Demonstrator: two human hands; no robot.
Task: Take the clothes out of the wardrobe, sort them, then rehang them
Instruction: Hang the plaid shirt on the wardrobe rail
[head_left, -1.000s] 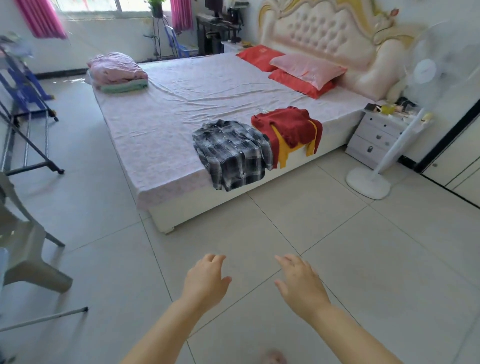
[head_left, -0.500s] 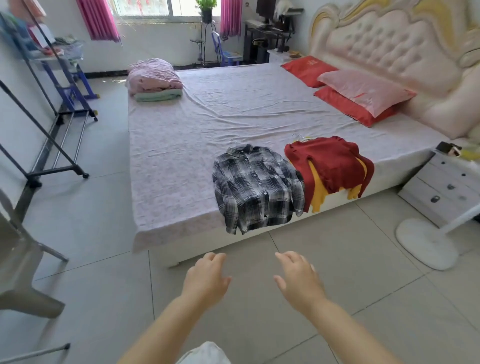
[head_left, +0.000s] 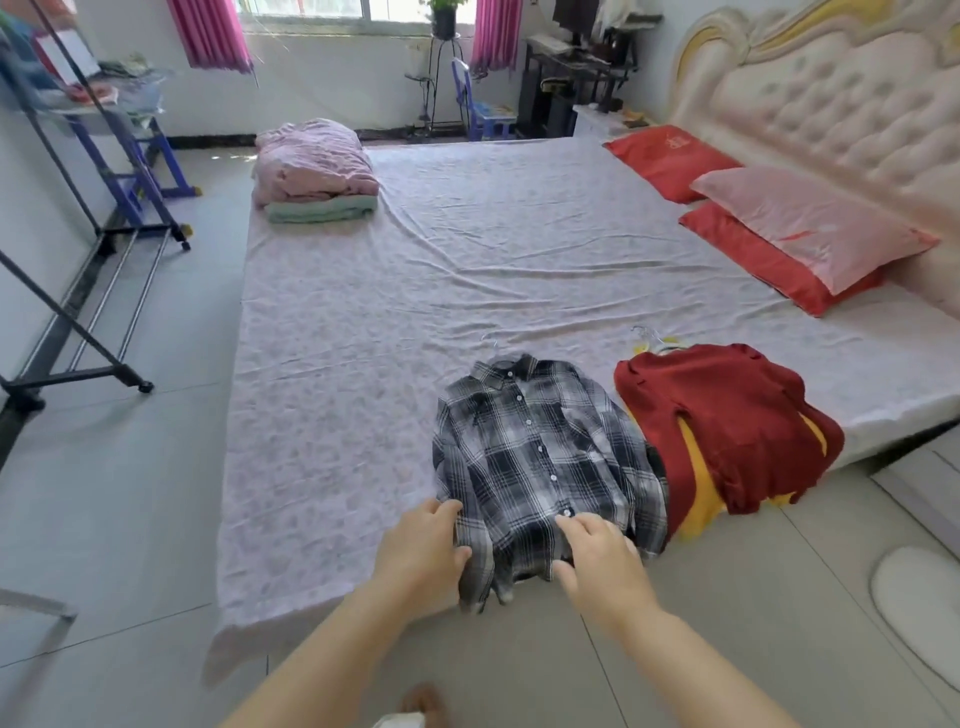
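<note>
The fingers (head_left: 441, 512) of the left hand (head_left: 423, 551) are loosely spread and lie at the left sleeve edge of the plaid shirt (head_left: 545, 457); whether they press it cannot be told. The right hand (head_left: 602, 556) has its fingers apart and slightly curved over the shirt's lower hem, gripping nothing. A moment earlier both hands hung over bare floor, short of the bed (head_left: 415, 291); now the 2 hands have reached the shirt.

The shirt is black, grey and white check, buttoned up, collar pointing away. It lies flat at the bed's near edge, with hem and sleeves drooping over the side. Just beside it on the right lies 1 red garment (head_left: 727, 415) on top of a yellow one (head_left: 696, 493).
</note>
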